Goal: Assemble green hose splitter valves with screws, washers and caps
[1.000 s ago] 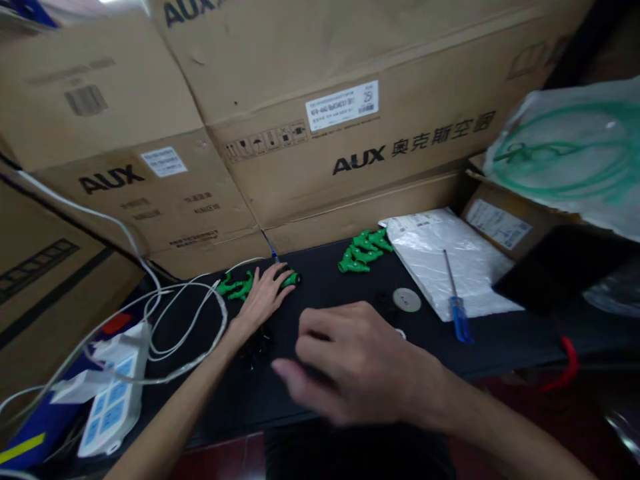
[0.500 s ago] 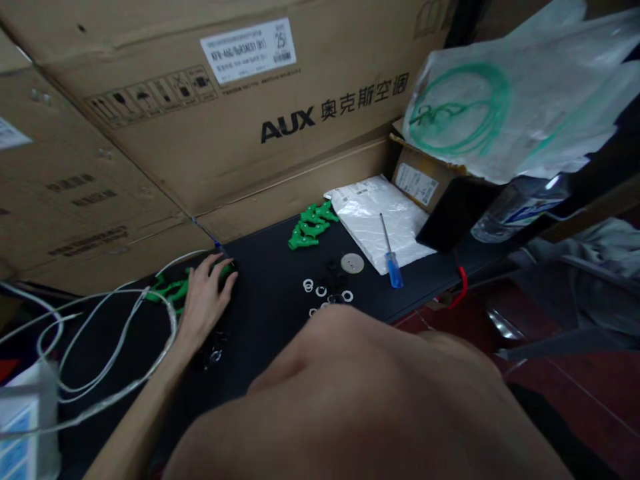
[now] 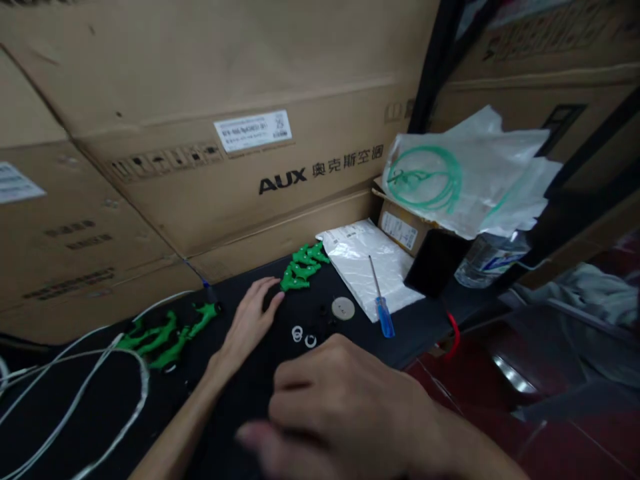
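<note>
My left hand (image 3: 253,319) reaches over the black tabletop, thumb and fingers apart, its fingertips at the edge of a cluster of green plastic parts (image 3: 300,268). Whether they touch the nearest part I cannot tell. In the foreground my right hand (image 3: 330,407) is large and blurred, back up, with its fingers curled. Anything inside it is hidden. Just beyond the right knuckles lie several small white rings (image 3: 311,341), some dark small pieces (image 3: 323,311) and a pale round disc (image 3: 343,308). More green parts (image 3: 163,337) with dark ends lie to the left of my left arm.
A blue-handled screwdriver (image 3: 385,317) rests on a white plastic packet (image 3: 360,257). Behind stand large cardboard boxes (image 3: 210,213). White cables (image 3: 143,393) loop at left. At right are a small carton (image 3: 400,227), a dark flat object (image 3: 435,263) and a clear bottle (image 3: 493,260).
My left hand has left the green parts on the left and moved right to the other green cluster. My right hand's curled fingers now show. The head view has tilted up.
</note>
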`<move>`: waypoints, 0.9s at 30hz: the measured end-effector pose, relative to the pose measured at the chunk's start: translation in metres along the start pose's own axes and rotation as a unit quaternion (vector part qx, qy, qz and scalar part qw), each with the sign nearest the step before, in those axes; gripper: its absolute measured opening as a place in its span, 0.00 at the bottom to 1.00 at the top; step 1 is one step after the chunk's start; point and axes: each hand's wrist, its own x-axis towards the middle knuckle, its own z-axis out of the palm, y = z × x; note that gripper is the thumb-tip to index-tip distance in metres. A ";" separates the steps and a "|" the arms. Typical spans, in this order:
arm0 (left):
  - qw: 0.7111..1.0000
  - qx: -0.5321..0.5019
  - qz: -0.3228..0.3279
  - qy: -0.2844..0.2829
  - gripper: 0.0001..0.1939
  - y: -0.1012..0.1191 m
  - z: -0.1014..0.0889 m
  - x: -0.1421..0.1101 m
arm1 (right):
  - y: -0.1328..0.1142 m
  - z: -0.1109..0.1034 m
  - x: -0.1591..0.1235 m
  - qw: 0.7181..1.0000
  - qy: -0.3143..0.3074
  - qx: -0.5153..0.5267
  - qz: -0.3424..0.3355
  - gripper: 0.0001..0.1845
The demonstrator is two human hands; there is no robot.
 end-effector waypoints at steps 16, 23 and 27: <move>0.995 -0.034 -0.080 0.055 0.21 -0.004 0.082 0.030 | 0.239 0.062 0.098 0.966 0.002 -0.217 0.137 0.19; 0.993 -0.065 -0.095 0.026 0.21 0.008 0.072 0.002 | 0.232 0.077 0.072 0.981 -0.052 -0.175 0.071 0.19; 0.992 -0.089 -0.086 0.029 0.20 0.014 0.055 -0.012 | 0.212 0.068 0.059 0.982 -0.032 -0.167 0.081 0.20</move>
